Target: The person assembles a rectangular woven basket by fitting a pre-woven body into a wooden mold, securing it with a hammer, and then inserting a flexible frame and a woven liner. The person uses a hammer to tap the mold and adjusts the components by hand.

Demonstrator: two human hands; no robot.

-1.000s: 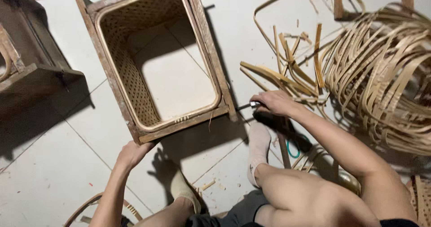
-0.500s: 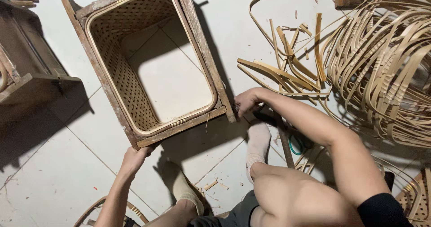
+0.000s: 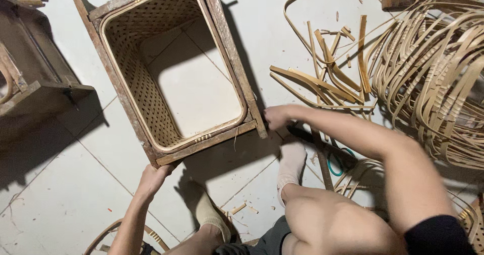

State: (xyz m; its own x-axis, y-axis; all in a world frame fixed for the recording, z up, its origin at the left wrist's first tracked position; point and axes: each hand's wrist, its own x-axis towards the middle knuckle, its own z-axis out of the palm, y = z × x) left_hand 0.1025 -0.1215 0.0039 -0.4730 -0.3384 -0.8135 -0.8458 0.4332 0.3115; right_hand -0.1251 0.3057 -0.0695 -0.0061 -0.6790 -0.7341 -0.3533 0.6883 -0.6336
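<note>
The woven basket in its wooden frame [image 3: 171, 68] stands on the tiled floor [image 3: 60, 184]. The left hand [image 3: 153, 178] curls its fingers around the near corner, and the right hand [image 3: 276, 117], fingers closed, presses the other corner, steadying it from both sides.

A seated person seen from above, with bare forearms and bare knees. The left hand [image 3: 151, 177] and right hand [image 3: 277, 117] wear no gloves. A dark short sleeve [image 3: 438, 235] covers the right upper arm. Dark grey shorts [image 3: 272, 241]. Pale beige socks [image 3: 291, 165] on both feet.
</note>
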